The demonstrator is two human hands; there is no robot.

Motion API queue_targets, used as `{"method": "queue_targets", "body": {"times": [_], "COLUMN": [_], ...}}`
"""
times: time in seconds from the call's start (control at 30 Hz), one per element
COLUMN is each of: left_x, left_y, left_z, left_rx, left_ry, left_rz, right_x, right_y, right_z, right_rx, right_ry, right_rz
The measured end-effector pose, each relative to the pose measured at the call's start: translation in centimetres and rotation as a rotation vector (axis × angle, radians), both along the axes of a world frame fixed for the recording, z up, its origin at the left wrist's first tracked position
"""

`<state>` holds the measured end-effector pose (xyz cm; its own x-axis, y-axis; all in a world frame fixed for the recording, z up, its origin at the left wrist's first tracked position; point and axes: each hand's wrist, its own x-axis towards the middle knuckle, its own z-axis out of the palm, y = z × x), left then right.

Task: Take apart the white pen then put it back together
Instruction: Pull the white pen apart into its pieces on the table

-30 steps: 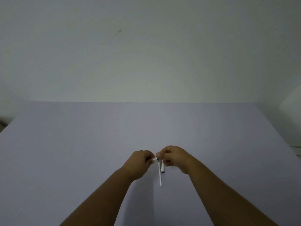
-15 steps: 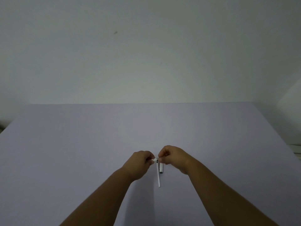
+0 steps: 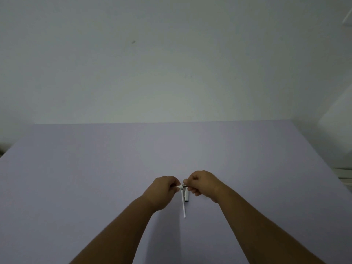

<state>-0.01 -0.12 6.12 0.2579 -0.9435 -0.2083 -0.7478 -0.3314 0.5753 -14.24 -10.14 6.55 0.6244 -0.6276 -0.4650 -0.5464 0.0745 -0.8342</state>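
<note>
Both my hands meet low over the lilac table [image 3: 95, 168]. My left hand [image 3: 162, 189] pinches a small white pen piece [image 3: 179, 187] at its fingertips. My right hand [image 3: 202, 184] pinches a short dark and silvery pen part [image 3: 185, 186] that touches the white piece. On the table just below the hands lie a thin white refill [image 3: 184, 204], pointing toward me, and a short white pen cap [image 3: 187, 196] beside it on the right. Fingers hide most of the held parts.
A plain pale wall rises behind the table's far edge [image 3: 171, 122]. A white ledge [image 3: 344, 178] sits past the table's right side. My forearms [image 3: 257, 225] reach in from the bottom of the view.
The hands have stayed together with only small finger shifts at the joined parts. The refill and cap on the table have not moved. The head camera tilted slightly.
</note>
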Motion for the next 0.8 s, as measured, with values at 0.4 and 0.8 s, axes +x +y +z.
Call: {"method": "queue_targets", "body": {"times": [0.4,0.8], "left_x": [-0.5,-0.4], "left_y": [0.5,1.0], "left_z": [0.3,0.7], "left_rx": [-0.009,-0.033], "left_ry": [0.005,0.025], "left_rz": [0.011,0.033], "right_x": [-0.4,-0.7], "right_y": [0.5,0.8], "right_z": [0.5,0.8], "right_rx": [0.006,0.106], "right_ry": [-0.029,-0.032], "right_rz": [0.025,-0.059]}}
